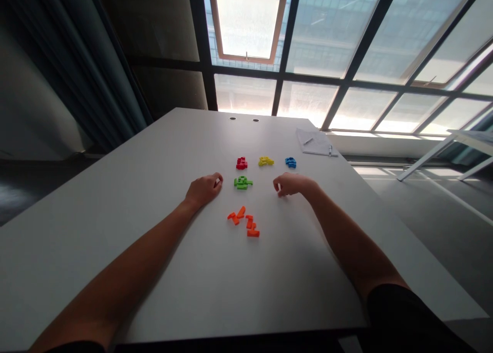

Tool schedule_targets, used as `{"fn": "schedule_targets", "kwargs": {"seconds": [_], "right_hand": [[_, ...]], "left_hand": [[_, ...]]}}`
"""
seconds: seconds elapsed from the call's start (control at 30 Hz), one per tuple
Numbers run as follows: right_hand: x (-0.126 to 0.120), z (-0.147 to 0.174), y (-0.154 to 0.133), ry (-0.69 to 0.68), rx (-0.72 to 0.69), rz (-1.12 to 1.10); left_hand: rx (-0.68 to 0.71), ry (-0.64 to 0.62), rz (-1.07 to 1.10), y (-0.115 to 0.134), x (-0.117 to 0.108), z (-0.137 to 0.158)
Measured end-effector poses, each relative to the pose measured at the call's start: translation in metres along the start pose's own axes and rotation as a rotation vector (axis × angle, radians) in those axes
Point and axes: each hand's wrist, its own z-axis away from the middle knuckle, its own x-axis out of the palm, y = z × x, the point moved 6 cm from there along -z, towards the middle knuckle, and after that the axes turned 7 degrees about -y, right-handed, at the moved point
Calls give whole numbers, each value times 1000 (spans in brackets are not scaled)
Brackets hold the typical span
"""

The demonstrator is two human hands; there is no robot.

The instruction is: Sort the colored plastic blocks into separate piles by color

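My left hand rests on the white table with its fingers curled in; no object shows in it. Nearest to it is a green cluster of interlocked plastic pieces, a small gap to the right. On that cluster's other side, my right hand is also curled, fingers bent downward and nothing visible in them. Between my forearms, nearer to me, lie several loose orange plastic pieces. Behind the green cluster sit a red cluster, a yellow cluster and a blue cluster in a row.
White paper sheets with pens on them lie at the table's far right. Two round holes are set near the far edge. Large windows stand beyond, a dark curtain hangs at left, and a white table leg shows at right.
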Motion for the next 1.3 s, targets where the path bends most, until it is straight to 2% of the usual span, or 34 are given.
{"fn": "schedule_targets", "kwargs": {"seconds": [0.2, 0.4, 0.53, 0.7, 0.9, 1.3], "right_hand": [[-15, -5, 65, 201, 78, -2], [-18, -3, 98, 316, 129, -73], [-18, 1, 107, 352, 153, -69], [-9, -3, 116, 293, 191, -61], [-4, -13, 124, 263, 152, -59], [-9, -10, 117, 262, 155, -80]], "left_hand": [[1, -5, 0, -2, 2, -1], [7, 3, -4, -2, 3, -1], [3, 4, -5, -2, 3, -2], [5, -7, 0, -2, 2, -2], [-2, -9, 0, 0, 0, 0], [6, -2, -6, -2, 2, -1]]}}
